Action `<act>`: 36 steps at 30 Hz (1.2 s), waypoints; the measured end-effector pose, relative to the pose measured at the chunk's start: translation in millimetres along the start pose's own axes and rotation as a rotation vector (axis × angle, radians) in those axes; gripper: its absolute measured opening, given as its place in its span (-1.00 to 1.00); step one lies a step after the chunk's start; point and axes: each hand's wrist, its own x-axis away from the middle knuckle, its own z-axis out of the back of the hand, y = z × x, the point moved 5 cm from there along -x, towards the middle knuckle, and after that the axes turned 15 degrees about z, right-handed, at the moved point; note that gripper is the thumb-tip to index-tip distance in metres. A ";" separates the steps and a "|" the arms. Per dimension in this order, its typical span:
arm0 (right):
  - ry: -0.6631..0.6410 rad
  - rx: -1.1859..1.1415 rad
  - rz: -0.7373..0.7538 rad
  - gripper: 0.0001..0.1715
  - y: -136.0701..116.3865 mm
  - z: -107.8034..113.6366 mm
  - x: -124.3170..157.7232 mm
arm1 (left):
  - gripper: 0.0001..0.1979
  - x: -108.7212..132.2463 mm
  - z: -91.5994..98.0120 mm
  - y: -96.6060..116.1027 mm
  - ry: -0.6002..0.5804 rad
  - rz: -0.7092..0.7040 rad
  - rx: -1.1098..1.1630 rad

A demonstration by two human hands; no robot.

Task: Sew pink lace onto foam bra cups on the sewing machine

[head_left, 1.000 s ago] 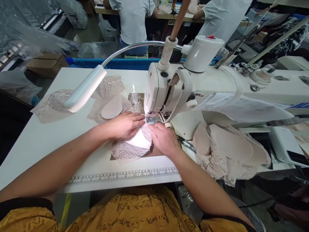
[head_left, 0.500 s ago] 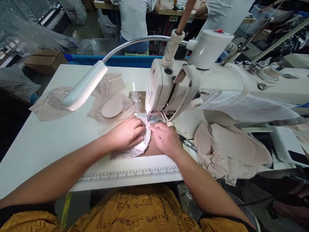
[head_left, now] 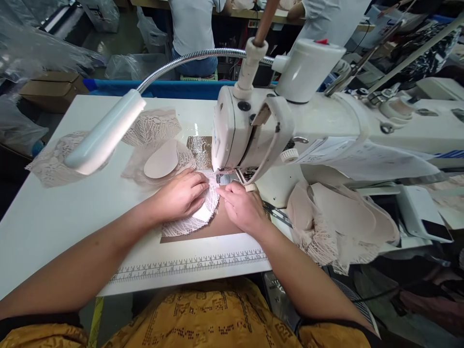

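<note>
A lace-covered bra cup (head_left: 207,211) lies on the brown plate of the sewing machine (head_left: 250,130), its upper edge by the presser foot (head_left: 223,179). My left hand (head_left: 183,194) lies over the cup's left part, fingers bent and together, gripping the lace against the plate. At the cup's right edge, my right hand (head_left: 242,205) pinches the rim between forefinger and thumb, just in front of the foot. The needle tip is too small to make out.
Left of the machine lie lace pieces (head_left: 152,126) and a loose beige pad (head_left: 162,159) under a lamp (head_left: 105,133). More cups (head_left: 342,215) are heaped on the right, near scissors (head_left: 277,212). A ruler strip (head_left: 188,266) runs along the front edge. Two people sit beyond.
The view has shifted slightly, so things appear further left. The cup has turned a little under my hands, baring more of the brown plate at the front. Both hands keep their hold.
</note>
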 end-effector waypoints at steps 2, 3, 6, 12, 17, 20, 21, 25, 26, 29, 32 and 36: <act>-0.014 0.021 -0.016 -0.54 0.6 -0.6 -0.8 | -0.74 -1.8 -0.5 -1.4 0.013 -0.002 -0.024; -0.016 0.029 -0.027 -0.54 1.2 -1.1 -0.8 | -0.74 -2.4 -0.8 -1.1 0.017 -0.005 -0.036; -0.006 0.039 -0.057 -0.54 3.1 -2.0 -0.2 | -0.71 -2.7 -2.4 3.7 0.008 -0.031 -0.054; 0.008 0.058 -0.097 -0.59 5.0 -2.7 1.0 | -0.64 0.8 -5.4 13.6 -0.017 -0.091 -0.064; 0.005 0.031 -0.098 -0.59 3.3 -1.5 1.3 | -0.60 2.9 -7.5 15.2 -0.057 -0.101 -0.069; 0.015 -0.014 -0.056 -0.59 0.9 -0.6 1.0 | -0.60 3.3 -7.0 16.6 -0.063 -0.118 -0.062; 0.019 -0.023 -0.039 -0.60 0.1 -0.5 0.9 | -0.60 3.5 -7.0 16.8 -0.064 -0.124 -0.061; 0.010 0.000 -0.016 -0.62 -0.8 -1.4 0.8 | -0.60 4.3 -7.3 16.0 -0.061 -0.138 -0.051; 0.000 0.014 -0.015 -0.62 -0.8 -1.9 0.7 | -0.59 4.4 -7.3 15.5 -0.061 -0.139 -0.044; -0.025 0.055 -0.006 -0.60 -1.1 -3.1 0.7 | -0.60 4.2 -6.9 13.9 -0.065 -0.143 -0.025; -0.029 0.075 0.007 -0.59 -1.4 -3.4 0.9 | -0.59 4.0 -7.4 11.9 -0.076 -0.149 -0.027; -0.039 0.084 0.002 -0.58 -1.0 -4.2 0.9 | -0.55 3.9 -9.4 8.8 -0.090 -0.147 -0.017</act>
